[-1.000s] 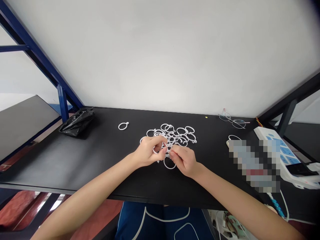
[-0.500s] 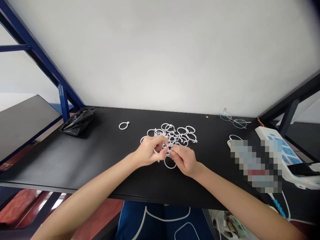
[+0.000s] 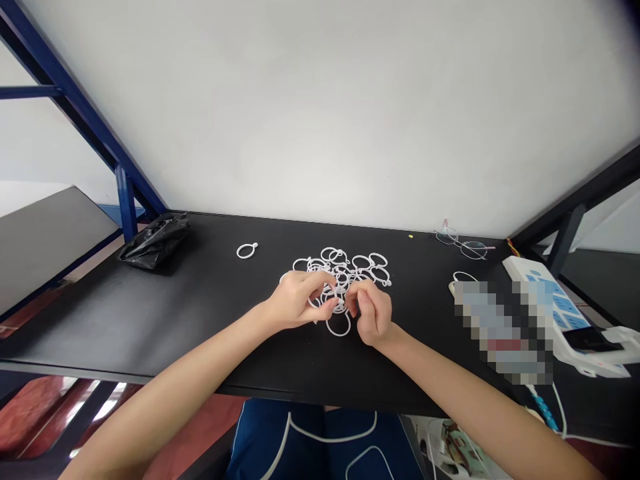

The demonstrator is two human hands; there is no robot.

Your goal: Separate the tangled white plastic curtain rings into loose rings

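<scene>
A pile of white plastic curtain rings [image 3: 378, 259], each with a small eyelet, lies in the middle of the black table. My left hand [image 3: 300, 299] is over the pile's left side, thumb and fingers closed around one white curtain ring [image 3: 313, 303], partly hidden by the fingers. My right hand [image 3: 371, 312] hovers at the pile's right front, fingers loosely curled and apart, with nothing visible in them. Between the hands, a loose ring [image 3: 339, 333] lies at the pile's near edge. One single ring [image 3: 246, 251] rests apart, farther left.
A crumpled black plastic bag [image 3: 155, 241] sits at the table's far left. Toward the right are eyeglasses [image 3: 460, 244], a phone-like item blurred by pixels [image 3: 500, 333] with a cable, and a white power strip [image 3: 565, 313]. The wall [image 3: 320, 120] stands behind the black table [image 3: 210, 293].
My right hand has let go of the ring at my left fingertips and drawn slightly right, its fingers loosening. My left hand stays almost in place with its ring. The view has shifted slightly.
</scene>
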